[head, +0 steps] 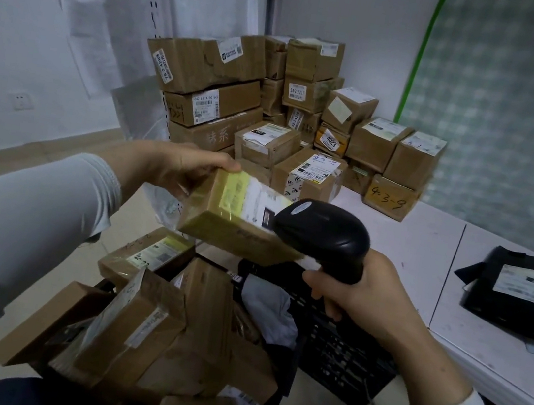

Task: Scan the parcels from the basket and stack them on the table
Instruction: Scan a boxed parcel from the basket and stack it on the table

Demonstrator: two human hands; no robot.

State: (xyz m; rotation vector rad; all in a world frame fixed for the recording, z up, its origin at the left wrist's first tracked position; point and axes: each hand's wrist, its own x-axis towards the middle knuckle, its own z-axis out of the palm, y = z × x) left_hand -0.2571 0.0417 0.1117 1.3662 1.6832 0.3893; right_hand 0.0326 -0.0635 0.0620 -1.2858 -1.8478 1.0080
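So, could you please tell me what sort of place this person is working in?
Most likely a parcel pickup point or small courier sorting room: labelled cardboard parcels are stacked on a white table, and the right hand aims a barcode scanner at the parcel in the left hand.

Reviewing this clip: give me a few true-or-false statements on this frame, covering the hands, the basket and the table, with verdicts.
1. The left hand holds a small brown parcel. True.
2. The right hand is empty. False: it grips a black scanner pointed at the parcel's label.
3. Stacked parcels already stand on the table. True.
4. The basket holds nothing more. False: several boxes are still piled in it.
5. The black bag lies in the basket. False: it lies on the table, to the right, apart from the stack.
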